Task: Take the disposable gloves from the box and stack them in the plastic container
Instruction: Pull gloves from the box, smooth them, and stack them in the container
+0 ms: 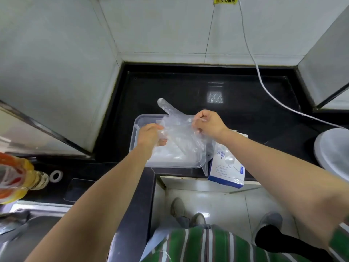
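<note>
Left hand [151, 136] and right hand [207, 123] each pinch one clear glove [179, 127], stretched left-right directly above the plastic container [136, 129], box [226, 169] near right.

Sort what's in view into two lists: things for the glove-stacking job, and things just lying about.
For the job: clear glove, pinched by left hand and right hand; plastic container; glove box.
Lying about: yellow bottle; white cable; round translucent tub.
</note>
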Tool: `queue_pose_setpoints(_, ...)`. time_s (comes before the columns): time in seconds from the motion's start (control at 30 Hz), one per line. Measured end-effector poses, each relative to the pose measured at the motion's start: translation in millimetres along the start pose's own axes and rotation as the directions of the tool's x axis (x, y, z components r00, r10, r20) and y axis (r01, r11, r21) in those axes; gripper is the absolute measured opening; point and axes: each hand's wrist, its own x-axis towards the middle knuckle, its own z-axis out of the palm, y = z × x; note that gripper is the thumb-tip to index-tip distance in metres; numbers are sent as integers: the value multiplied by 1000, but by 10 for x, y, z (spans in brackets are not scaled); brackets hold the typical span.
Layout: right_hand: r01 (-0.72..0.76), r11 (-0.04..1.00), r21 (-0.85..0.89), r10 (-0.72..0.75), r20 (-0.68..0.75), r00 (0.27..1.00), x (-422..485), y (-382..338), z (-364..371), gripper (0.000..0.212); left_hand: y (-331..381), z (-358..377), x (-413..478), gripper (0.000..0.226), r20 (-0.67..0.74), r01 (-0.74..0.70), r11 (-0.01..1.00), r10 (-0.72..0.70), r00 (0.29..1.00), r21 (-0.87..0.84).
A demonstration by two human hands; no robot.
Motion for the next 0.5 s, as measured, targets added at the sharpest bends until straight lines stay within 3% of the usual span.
queue_pose_setpoints(0.1, 55, 969, -243, -35, 88, 996, 40, -36, 155, 15, -10, -99, -16, 37, 61, 143, 989, -140, 988, -43)
queue_pose_setpoints(0.23, 185, 866, -464, -144, 124, 982, 98, -37, 332, 24, -105, -141, 22, 39, 25, 114, 967, -122, 992, 230)
queue_pose_setpoints(0.3, 184, 851, -492, -178, 61, 982, 129, -19, 378, 20, -171, -123, 42, 31, -25, 79, 962, -75, 997, 262)
queue_pose_setpoints(0.4, 161, 872, -461, -165, 33, 986, 132, 44, 400, 25, -212, -95, 50, 20, -52, 42, 985, -34, 998, 166)
queue_pose_setpoints(0.47, 237, 777, -583, -255, 52, 965, 80, 108, 428, 40, -212, -73, 42, 13, -104, 20, 977, 1, 995, 210)
queue_pose_setpoints(0.5, 304, 682, -666, -366, 49, 929, 44, 129, 446, 43, -216, -68, 57, 10, -130, -3, 945, 48, 990, 326)
